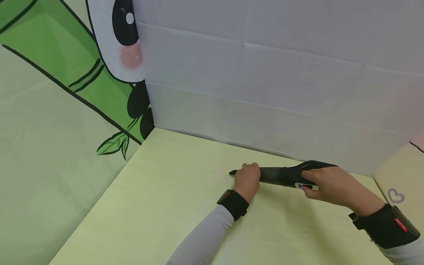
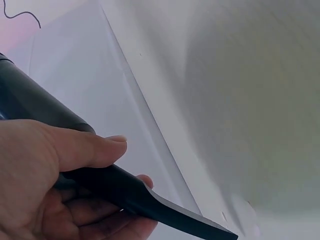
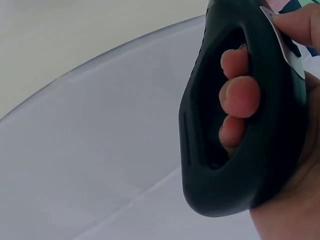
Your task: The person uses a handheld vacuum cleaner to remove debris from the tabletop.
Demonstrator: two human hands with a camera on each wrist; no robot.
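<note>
The black hard-plastic handheld vacuum with a loop handle and a flat tapered crevice nozzle [image 1: 285, 176] lies nearly level just above the pale yellow-green tabletop [image 1: 159, 206], close to the back wall, nozzle tip pointing left; I read it as rigid and smooth, probably moderately heavy at the handle end and light at the nozzle, so I'd want the weight taken through the loop and only steadied up front; that is how I have it now. My right hand [image 1: 326, 186] grips the loop handle, fingers curled through the opening and thumb lying on top near the switch; my left hand [image 1: 246, 179] wraps the narrow nozzle, thumb pressed along its top and fingers curled beneath. The tabletop looks flat, matte and hard; the creased white sheet backdrop [image 1: 281, 81] stands behind it; a green bamboo-and-panda printed panel [image 1: 66, 73] closes off the left side.
</note>
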